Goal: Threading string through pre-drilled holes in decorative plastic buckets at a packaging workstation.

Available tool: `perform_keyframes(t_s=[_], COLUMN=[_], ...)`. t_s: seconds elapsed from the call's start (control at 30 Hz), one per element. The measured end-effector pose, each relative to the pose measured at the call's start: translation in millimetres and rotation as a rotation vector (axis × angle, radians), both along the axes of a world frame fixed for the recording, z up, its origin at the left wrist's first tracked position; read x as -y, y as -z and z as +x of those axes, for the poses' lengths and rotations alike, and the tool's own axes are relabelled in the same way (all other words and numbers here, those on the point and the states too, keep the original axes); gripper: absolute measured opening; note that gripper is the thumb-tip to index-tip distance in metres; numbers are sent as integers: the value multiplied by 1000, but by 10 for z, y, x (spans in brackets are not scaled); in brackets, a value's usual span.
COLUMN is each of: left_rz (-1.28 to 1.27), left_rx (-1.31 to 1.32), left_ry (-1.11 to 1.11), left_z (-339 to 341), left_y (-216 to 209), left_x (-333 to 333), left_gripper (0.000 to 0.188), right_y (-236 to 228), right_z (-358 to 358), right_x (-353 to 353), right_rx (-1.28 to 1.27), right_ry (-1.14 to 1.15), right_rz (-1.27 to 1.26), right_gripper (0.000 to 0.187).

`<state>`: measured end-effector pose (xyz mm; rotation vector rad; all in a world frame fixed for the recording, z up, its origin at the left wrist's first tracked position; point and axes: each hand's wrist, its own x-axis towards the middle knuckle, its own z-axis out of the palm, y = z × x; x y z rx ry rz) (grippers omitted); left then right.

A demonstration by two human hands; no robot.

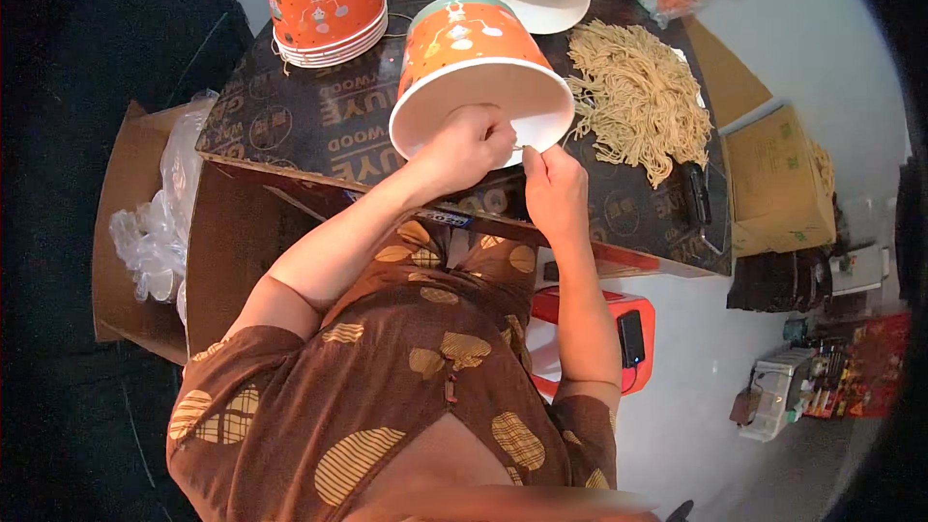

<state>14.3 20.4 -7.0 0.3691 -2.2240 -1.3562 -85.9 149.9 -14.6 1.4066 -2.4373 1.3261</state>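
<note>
Fingers of the left hand curl at the mouth of an orange paper bucket; whether they clamp anything, cannot tell. Right hand pinches cord between thumb and forefinger at its rim. Beige cord heap lies right of the fingers; stacked buckets stand beyond, leftward.

Left of the table, an open cardboard box with clear plastic things inside. By the near edge, a red stool carrying a black device. At right, a carton near a dark bag; farther off, a clear bin on pale floor.
</note>
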Motion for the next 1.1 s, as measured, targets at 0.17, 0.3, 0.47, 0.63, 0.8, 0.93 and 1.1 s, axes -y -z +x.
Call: perform_keyframes(t_s=[0.17,0.3,0.47,0.63,0.8,0.93,1.1], left_rz=[666,701,667,639,651,681,657], left_rx=[-170,-165,-177,-117,-64,-159,-122], left_ry=[38,-28,-38,-22,67,208,154], left_z=[-66,-78,-201,-177,-145,-113,-134], left_y=[96,-47,41,39,49,104,120], left_x=[-102,-175,-139,-98,-37,-13,-37], left_gripper=[19,19,23,25,23,14,6], right_y=[-80,-137,-80,-105,-74,-36,-115], right_z=[17,37,12,15,-6,-27,-18], right_x=[53,43,23,18,43,36,-40], right_rx=[-39,9,-21,4,-38,-68,-70], right_ry=[15,35,5,-27,-34,-15,-20], right_rz=[113,212,192,173,141,177,216], right_gripper=[21,26,23,19,17,16,16])
